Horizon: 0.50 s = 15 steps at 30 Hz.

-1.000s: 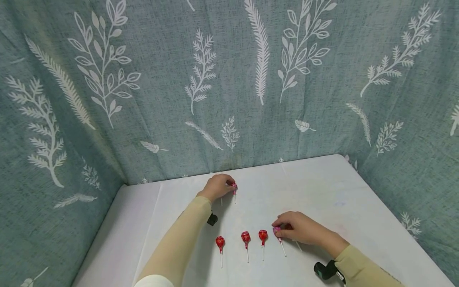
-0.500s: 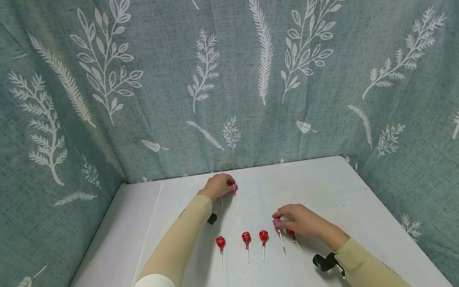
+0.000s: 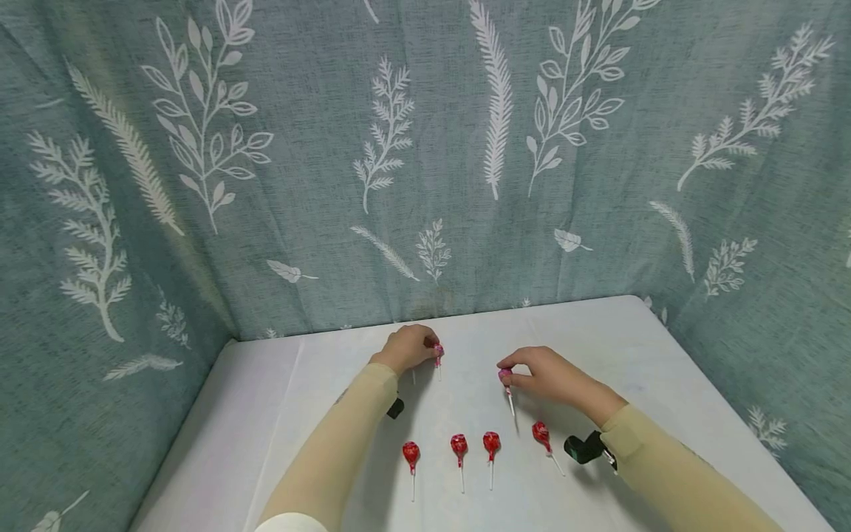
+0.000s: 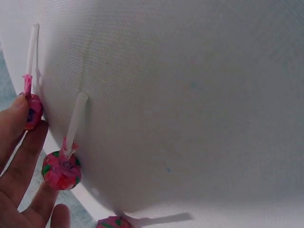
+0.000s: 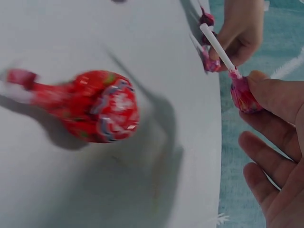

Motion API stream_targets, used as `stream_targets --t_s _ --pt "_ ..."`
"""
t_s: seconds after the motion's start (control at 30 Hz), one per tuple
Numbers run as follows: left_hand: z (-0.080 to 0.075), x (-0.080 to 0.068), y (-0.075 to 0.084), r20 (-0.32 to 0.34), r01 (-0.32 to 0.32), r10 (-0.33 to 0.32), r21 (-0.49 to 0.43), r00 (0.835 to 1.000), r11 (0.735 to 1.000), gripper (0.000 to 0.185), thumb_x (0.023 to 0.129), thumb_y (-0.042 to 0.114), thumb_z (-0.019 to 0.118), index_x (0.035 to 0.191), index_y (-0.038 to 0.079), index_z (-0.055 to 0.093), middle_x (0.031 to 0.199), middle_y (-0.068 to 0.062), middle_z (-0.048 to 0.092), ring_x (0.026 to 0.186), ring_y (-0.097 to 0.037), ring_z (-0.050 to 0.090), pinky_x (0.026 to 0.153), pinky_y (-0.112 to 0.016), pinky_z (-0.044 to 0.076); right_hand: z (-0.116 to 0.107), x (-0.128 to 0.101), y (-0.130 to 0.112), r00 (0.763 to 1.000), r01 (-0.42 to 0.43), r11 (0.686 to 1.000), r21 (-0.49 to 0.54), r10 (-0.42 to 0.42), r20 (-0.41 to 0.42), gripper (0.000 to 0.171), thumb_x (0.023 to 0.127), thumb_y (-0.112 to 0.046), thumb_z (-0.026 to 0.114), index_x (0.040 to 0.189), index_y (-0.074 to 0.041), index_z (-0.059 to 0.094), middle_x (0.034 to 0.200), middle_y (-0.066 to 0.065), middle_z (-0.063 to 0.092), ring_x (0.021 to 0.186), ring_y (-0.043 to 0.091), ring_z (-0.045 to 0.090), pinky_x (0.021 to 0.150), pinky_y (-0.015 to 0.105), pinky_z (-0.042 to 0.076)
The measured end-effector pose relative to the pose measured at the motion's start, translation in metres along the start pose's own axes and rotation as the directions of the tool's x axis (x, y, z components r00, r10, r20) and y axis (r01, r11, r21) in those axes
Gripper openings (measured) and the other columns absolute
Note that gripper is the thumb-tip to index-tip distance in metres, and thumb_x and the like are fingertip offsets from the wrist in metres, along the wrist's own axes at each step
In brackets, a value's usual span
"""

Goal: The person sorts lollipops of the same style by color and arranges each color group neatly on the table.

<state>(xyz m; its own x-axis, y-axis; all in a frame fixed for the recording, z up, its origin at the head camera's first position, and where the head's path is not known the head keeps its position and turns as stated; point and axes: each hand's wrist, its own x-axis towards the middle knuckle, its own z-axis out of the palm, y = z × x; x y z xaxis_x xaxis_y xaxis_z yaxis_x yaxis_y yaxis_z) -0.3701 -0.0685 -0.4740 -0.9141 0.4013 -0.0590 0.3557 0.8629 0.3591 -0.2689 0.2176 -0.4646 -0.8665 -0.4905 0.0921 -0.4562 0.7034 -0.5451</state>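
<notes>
At the back of the table my left hand (image 3: 405,349) pinches the wrapped head of a pink lollipop (image 4: 33,113) between thumb and finger. A second pink lollipop (image 4: 61,171), with green spots on its wrapper, lies beside that hand's other fingers. Part of a third pink one (image 4: 113,223) shows at the bottom of the left wrist view. My right hand (image 3: 550,378) holds another pink lollipop (image 5: 244,96) by its head, above the table, its white stick slanting toward me. Below that hand lies a red lollipop (image 3: 541,434), large in the right wrist view.
Three more red lollipops, the left one (image 3: 411,452), the middle one (image 3: 459,445) and the right one (image 3: 491,443), lie on the white tabletop (image 3: 266,436), sticks toward me. A leaf-patterned green curtain (image 3: 299,185) stands behind the table's back edge.
My right hand has lifted the pink lollipop from the right end of the row and carried it away toward the back, uncovering a red lollipop. My left hand stays about where it was.
</notes>
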Motion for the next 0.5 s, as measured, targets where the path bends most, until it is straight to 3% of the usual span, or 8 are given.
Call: stream_targets --t_s 0.5 --pt "0.002 0.002 -0.003 0.014 0.027 -0.027 -0.004 1.000 1.000 0.019 0.091 0.034 0.073 0.105 0.020 0.074 0.098 0.008 0.068 0.093 -0.014 0.062 0.094 -0.045 0.045 0.004 0.056 0.008 0.999 -0.020 0.997 -0.072 0.022 0.031 0.032 0.096 -0.022 0.068 0.122 -0.003 0.070 0.115 0.004 0.069 0.113 0.026 0.061 0.096 0.045 0.048"
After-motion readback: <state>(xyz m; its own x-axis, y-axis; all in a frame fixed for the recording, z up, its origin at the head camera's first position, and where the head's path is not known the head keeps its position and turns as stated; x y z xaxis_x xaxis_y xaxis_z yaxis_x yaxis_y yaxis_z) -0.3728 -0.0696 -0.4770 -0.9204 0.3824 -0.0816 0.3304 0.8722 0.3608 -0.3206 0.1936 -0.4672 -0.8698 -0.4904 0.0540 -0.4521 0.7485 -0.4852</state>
